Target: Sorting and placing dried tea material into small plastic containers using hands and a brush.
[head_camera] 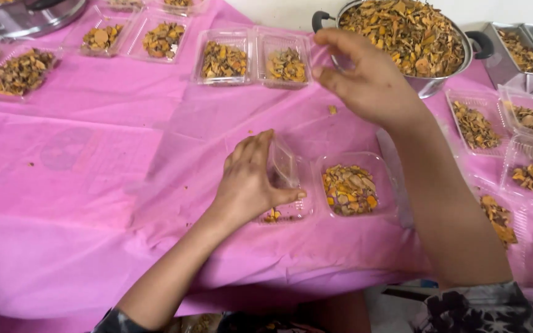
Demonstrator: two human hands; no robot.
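Observation:
My left hand (251, 179) grips a clear plastic hinged container (291, 185) on the pink tablecloth; its left compartment holds only a few dried pieces, partly hidden by my fingers. The right compartment (350, 188) is filled with dried yellow-brown slices. My right hand (365, 77) hovers above the table near a large metal pot (405, 34) heaped with the same dried slices. Its fingers are curled and apart, and nothing shows between them.
Filled clear containers (254, 58) line the back of the pink tablecloth (94, 185), and more (513, 129) crowd the right edge. A metal tray (525, 55) stands at the far right. A metal pot (20, 15) sits at the top left.

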